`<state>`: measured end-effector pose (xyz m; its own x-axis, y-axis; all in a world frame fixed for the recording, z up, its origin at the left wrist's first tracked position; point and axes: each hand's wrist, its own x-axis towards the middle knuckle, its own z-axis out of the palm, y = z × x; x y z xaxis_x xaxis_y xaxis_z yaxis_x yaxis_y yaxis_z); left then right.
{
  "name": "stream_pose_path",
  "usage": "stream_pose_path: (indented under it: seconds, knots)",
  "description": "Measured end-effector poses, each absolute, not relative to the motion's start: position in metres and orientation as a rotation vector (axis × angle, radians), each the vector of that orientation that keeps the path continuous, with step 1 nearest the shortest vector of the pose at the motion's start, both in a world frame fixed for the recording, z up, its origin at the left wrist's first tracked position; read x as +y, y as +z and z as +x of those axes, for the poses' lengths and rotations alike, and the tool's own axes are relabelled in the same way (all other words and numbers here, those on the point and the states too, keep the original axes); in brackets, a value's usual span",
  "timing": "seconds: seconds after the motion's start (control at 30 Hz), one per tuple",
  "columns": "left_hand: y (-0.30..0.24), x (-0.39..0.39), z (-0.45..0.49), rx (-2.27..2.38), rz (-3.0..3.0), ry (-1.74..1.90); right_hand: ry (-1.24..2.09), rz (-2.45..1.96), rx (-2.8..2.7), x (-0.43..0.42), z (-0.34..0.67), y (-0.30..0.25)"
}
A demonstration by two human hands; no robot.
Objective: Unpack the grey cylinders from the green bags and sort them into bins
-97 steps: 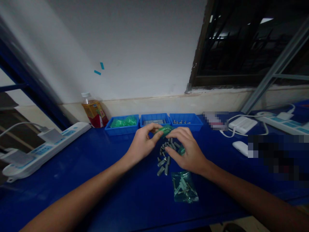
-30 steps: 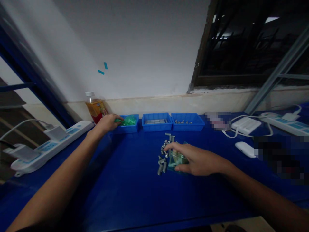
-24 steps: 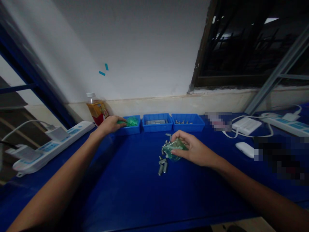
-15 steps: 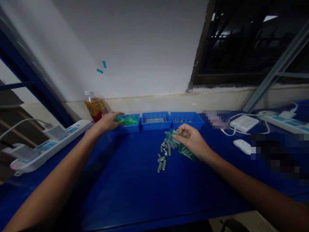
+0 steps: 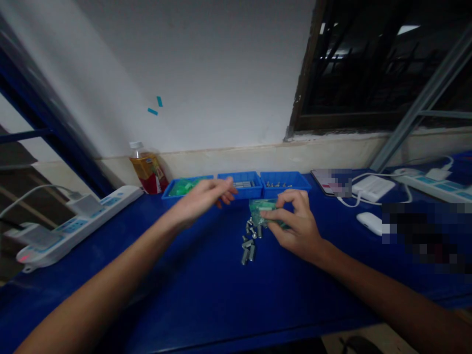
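My right hand (image 5: pixel 295 223) pinches a small green plastic bag (image 5: pixel 262 210) that holds metal parts, lifted just above the blue table (image 5: pixel 184 290). Beneath and left of it lies a loose heap of small grey metal cylinders and screws (image 5: pixel 250 241). My left hand (image 5: pixel 201 199) hovers in front of the blue bins, fingers stretched out toward the bag, with nothing in it. Behind stand three blue bins: the left bin (image 5: pixel 180 188) holds green bags, the middle bin (image 5: pixel 245 183) grey parts, the right bin (image 5: pixel 285 182) small screws.
A drink bottle (image 5: pixel 145 169) stands by the wall left of the bins. A white power strip (image 5: pixel 70 223) lies at the left. White chargers, cables and a mouse-like device (image 5: pixel 368 223) lie at the right. A dark window is up right.
My left hand left the bin of green bags and swung right toward the middle. My right hand picked the bag of parts off the table and raised it near the bins.
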<state>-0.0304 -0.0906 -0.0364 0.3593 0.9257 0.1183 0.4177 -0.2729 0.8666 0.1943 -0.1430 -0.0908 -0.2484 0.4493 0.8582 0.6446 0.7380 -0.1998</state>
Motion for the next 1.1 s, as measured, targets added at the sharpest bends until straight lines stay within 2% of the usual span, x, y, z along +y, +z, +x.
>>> stream_pose_path:
  seconds: [0.1, 0.27, 0.37, 0.5, 0.63, 0.77, 0.9, 1.03, 1.1]
  knots:
    - [-0.066, -0.112, 0.014, 0.889, 1.434, 0.858, -0.273, -0.885, -1.963, -0.145, 0.192, -0.094]
    - [-0.087, -0.113, 0.027, 0.860, 1.194, 1.221, -0.099, -0.999, -1.997, -0.139, 0.190, -0.099]
    - [-0.089, -0.112, 0.020, 0.950, 1.475, 1.375, 0.303, -1.079, -1.881, -0.134, 0.190, -0.096]
    - [-0.098, -0.119, 0.015, 1.084, 2.084, 1.249, 1.068, -1.096, -1.485, -0.128, 0.189, -0.092]
    - [-0.108, -0.122, 0.009, 0.972, 2.699, 1.075, 1.298, -1.088, -1.243, -0.126, 0.188, -0.091]
    - [-0.109, -0.123, 0.008, 0.811, 2.881, 0.913, 1.331, -1.080, -1.167, -0.125, 0.186, -0.099]
    - [-0.102, -0.121, 0.014, 0.962, 2.487, 0.935, 1.214, -1.082, -1.230, -0.120, 0.187, -0.109]
    - [-0.090, -0.113, 0.018, 1.097, 1.661, 0.935, 0.695, -1.022, -1.598, -0.121, 0.190, -0.112]
    - [-0.084, -0.109, 0.017, 1.065, 1.457, 0.909, 0.407, -0.953, -1.811, -0.126, 0.189, -0.111]
